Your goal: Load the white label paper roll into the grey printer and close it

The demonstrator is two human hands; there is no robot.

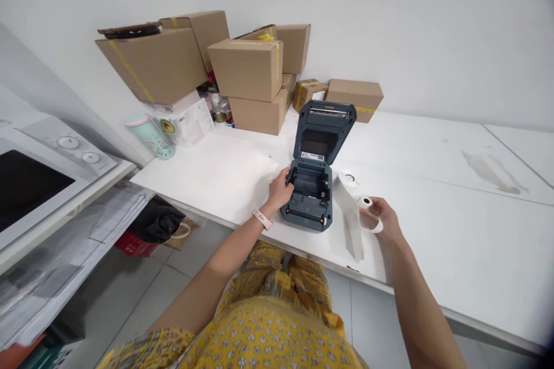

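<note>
A dark grey label printer [308, 196] stands on the white table with its lid [322, 132] tipped up and the inner bay exposed. My left hand [280, 189] grips the printer's left edge, its fingertips at the inside of the bay. To the right of the printer, my right hand [386, 220] holds a small white paper roll [365, 203] with a dark hole in its end, fingers closed around its right side. A long pale paper strip [354, 230] lies between roll and printer. Behind it rests another white roll [348, 179], lying on its side.
Several cardboard boxes [249, 72] are stacked along the wall at the back left. A mint green tumbler [151, 137] stands near the table's left end. At the far left is a white microwave [47, 161] on a shelf. The table's front edge [367, 281] runs before my waist.
</note>
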